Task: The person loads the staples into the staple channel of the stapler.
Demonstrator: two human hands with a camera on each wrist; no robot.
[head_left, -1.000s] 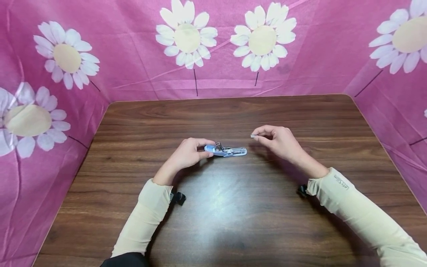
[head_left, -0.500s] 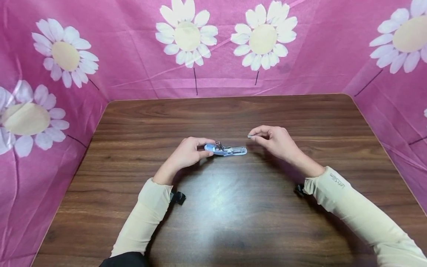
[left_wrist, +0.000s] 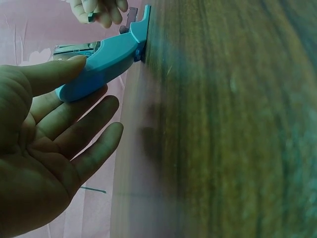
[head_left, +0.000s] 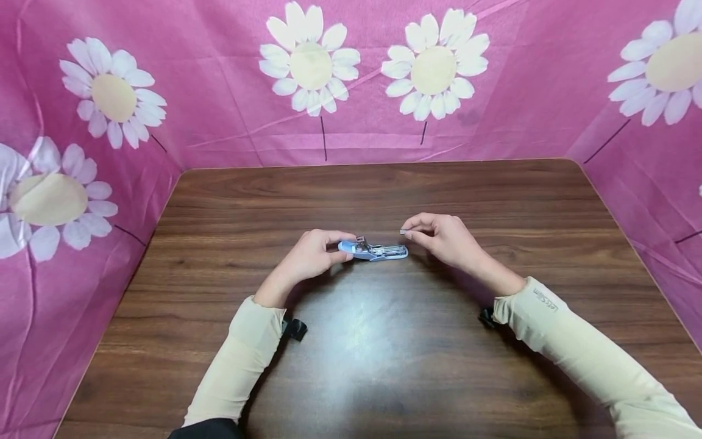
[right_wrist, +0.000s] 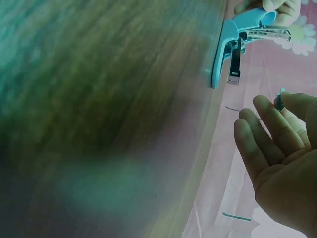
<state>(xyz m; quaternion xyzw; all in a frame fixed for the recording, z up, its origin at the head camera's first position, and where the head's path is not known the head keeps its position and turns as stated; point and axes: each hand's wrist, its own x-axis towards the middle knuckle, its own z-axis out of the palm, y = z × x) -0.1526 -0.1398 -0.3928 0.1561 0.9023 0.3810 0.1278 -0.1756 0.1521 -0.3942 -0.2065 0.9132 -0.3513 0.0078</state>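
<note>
A light-blue stapler [head_left: 378,252], opened so its metal magazine shows, is near the middle of the table. My left hand [head_left: 314,255] grips its rear end between thumb and fingers; in the left wrist view the other fingers of the left hand [left_wrist: 54,129] spread loosely below the stapler [left_wrist: 106,62]. Between thumb and fingertip my right hand [head_left: 446,242] pinches a small grey strip of staples [head_left: 403,231]. The strip [right_wrist: 280,100] is apart from the stapler [right_wrist: 232,37], just beyond and above its front end.
The brown wood-grain table [head_left: 351,366] spreads around both hands. A pink cloth with white daisies [head_left: 362,140] hangs along the table's back and sides. Black wrist cameras sit under both cream sleeves [head_left: 241,353].
My right hand has moved left and slightly toward me with the staple strip, closer to the stapler's front end. My left hand and the stapler have stayed nearly in place.
</note>
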